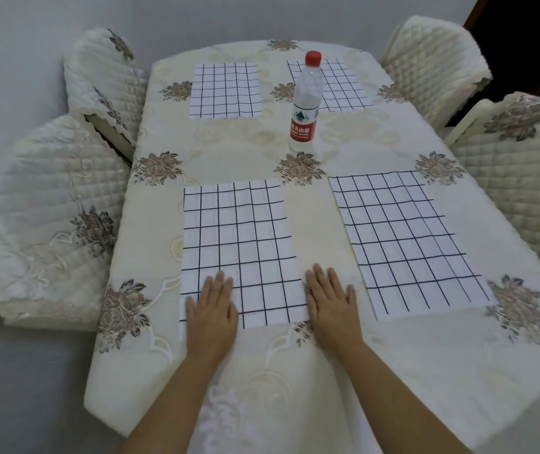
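On the near edge of the table [425, 371] lay the checked placemat [239, 247]; my left hand [211, 314] pressed flat on its near left corner, my right hand [332, 306] flat, fingers straight, just off its right edge.

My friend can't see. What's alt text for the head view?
The left hand lies flat on a checked mat, the right hand at its edge. Three more mats and an upright red-capped water bottle sit on the tablecloth.
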Available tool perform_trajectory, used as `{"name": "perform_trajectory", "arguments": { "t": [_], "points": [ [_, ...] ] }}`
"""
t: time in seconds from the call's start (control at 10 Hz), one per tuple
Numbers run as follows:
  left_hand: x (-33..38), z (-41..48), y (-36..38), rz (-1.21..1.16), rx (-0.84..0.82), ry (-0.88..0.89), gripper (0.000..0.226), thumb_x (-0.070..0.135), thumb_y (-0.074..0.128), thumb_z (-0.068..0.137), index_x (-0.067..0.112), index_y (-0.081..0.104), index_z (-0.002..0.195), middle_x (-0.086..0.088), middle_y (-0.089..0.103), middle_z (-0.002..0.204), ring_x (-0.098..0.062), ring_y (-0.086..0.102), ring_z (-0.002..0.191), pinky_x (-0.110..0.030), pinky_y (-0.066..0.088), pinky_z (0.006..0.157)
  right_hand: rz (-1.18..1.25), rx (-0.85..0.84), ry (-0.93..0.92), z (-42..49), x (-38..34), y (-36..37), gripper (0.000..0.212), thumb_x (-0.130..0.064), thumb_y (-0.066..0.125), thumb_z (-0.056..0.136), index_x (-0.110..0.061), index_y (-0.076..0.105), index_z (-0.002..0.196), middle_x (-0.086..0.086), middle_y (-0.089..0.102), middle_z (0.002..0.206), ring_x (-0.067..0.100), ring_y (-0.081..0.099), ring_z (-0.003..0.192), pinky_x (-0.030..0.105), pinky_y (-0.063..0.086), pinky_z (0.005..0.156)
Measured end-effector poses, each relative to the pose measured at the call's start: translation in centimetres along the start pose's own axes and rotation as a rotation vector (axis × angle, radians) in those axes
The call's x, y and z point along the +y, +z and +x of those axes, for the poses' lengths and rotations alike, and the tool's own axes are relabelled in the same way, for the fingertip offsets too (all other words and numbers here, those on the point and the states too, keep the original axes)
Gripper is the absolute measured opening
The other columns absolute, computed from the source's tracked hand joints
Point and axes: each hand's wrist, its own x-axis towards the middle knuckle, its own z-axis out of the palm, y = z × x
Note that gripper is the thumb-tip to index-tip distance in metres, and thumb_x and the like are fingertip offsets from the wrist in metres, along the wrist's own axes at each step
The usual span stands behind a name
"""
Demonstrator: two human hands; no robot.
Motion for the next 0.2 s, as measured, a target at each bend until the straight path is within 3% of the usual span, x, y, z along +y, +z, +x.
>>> {"name": "perform_trajectory", "arguments": {
  "t": [0.1, 0.2],
  "points": [
    [-0.7, 0.0, -0.7, -0.201, 0.093, -0.189, 0.045, 0.017, 0.035, 0.092, 0.009, 0.048, 0.134, -0.007, 0.035, 0.149, -0.023, 0.029, 0.140, -0.051, 0.020, 0.112, 0.154, 0.013, 0.025, -0.7, 1.0, -0.9, 0.053, -0.036, 0.016, 0.095, -0.021, 0.033, 0.143, -0.006, 0.023, 0.154, 0.017, 0.017, 0.144, 0.045, 0.013, 0.114],
    [2.8, -0.9, -2.8, -0.504, 0.240, -0.319, 0.036, 0.002, 0.042, 0.091, 0.003, 0.052, 0.126, -0.011, 0.045, 0.140, -0.025, 0.037, 0.132, -0.035, 0.029, 0.109, 0.587, -0.013, 0.213, -0.3, 0.4, -4.5, 0.035, -0.013, 0.037, 0.096, -0.011, 0.051, 0.128, 0.005, 0.049, 0.138, 0.016, 0.046, 0.120, 0.027, 0.032, 0.101]
  ]
}}
